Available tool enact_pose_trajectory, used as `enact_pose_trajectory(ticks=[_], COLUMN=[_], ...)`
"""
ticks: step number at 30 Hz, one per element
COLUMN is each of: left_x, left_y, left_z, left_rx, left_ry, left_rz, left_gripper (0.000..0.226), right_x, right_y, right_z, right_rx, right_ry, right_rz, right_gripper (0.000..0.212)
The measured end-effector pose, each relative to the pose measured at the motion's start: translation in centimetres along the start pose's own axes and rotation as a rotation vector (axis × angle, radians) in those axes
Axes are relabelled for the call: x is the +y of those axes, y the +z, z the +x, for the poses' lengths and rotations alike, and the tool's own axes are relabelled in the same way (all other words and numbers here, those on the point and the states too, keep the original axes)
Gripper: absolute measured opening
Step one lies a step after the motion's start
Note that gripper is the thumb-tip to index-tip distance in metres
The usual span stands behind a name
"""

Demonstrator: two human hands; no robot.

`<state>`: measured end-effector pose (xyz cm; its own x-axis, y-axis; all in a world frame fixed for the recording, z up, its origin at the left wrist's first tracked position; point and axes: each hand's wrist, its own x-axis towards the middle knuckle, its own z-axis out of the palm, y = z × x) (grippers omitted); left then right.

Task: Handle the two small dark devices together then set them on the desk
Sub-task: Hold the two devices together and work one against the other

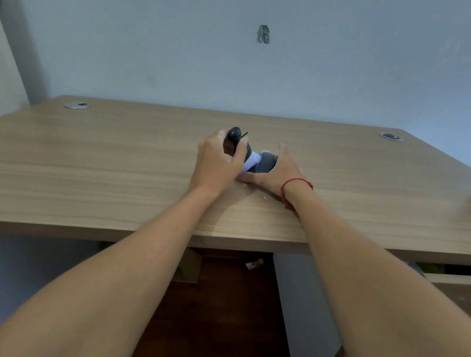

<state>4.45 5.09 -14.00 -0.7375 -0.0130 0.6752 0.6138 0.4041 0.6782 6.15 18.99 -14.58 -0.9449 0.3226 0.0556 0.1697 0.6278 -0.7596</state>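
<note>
Two bare forearms rise from the bottom of the frame and meet at its centre, over the long wood-grain desk point(104, 175). At mid-frame the left hand point(217, 163) is curled tight around a small dark rounded device point(234, 135), whose top and a thin black strap poke up above the fingers. Just to the right, the right hand point(278, 174), a red string bracelet point(295, 185) on its wrist, lies low on the desk, fingers spread and cupped beside a second dark grey device point(266, 162) with a pale white-blue part; whether it actually grips this I cannot tell. Both devices sit close together, apparently touching.
</note>
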Motion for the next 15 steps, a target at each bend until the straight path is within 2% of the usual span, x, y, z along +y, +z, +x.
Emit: enact_pose_trajectory(ticks=[1, 3, 4, 8, 13, 15], left_x=[0.0, 0.0, 0.0, 0.5, 0.3, 0.6], left_y=[0.0, 0.1, 0.1, -0.1, -0.3, -0.4], left_z=[-0.1, -0.2, -0.2, -0.5, -0.6, -0.7], left_rx=[-0.016, -0.019, -0.006, -0.007, 0.004, 0.007], left_ry=[0.017, 0.024, 0.02, 0.055, -0.012, 0.014], left_rz=[0.03, 0.088, 0.103, 0.039, 0.14, 0.092], left_gripper=[0.022, 0.024, 0.025, 0.027, 0.022, 0.022], right_x=[0.0, -0.2, -0.2, 0.0, 0.0, 0.1], right_y=[0.0, -0.1, -0.1, 0.1, -0.1, 0.1], right_z=[-0.1, -0.5, -0.7, -0.9, -1.7, -1.8], right_rx=[0.01, 0.032, 0.034, 0.016, 0.007, -0.017], right_ry=[-0.006, -0.015, -0.028, -0.053, -0.069, -0.092], right_rz=[-0.016, -0.067, -0.081, -0.077, -0.054, -0.045], right_gripper=[0.136, 0.09, 0.081, 0.1, 0.096, 0.085])
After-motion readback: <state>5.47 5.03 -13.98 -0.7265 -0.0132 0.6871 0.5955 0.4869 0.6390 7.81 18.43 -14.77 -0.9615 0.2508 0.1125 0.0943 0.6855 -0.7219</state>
